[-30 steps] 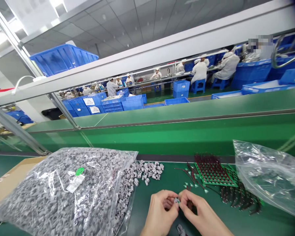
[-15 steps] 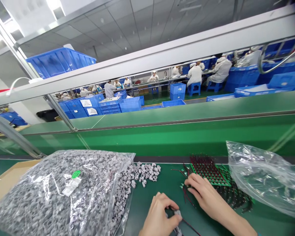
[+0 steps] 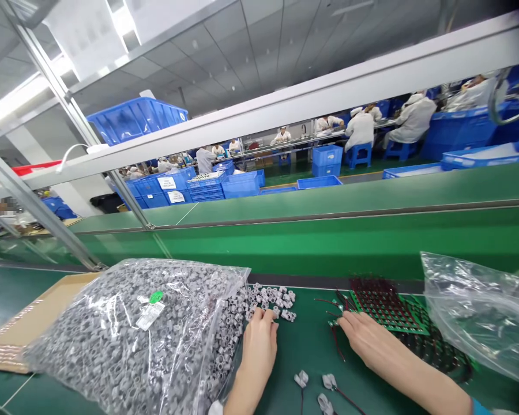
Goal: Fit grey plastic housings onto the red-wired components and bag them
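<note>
Loose gray plastic sleeves point(image 3: 283, 302), small heap, 3 wired gray connectors point(image 3: 301, 378) lying apart, red/blk leads point(image 3: 384, 305) in rows

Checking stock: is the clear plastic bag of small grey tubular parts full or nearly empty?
Full: the clear plastic bag bulges, packed with grey parts throughout.

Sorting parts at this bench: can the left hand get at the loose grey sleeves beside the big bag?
Very likely yes: the left hand has its fingers at the edge of the loose grey sleeves, nothing covers them, and the big plastic bag lies to their left.
</note>
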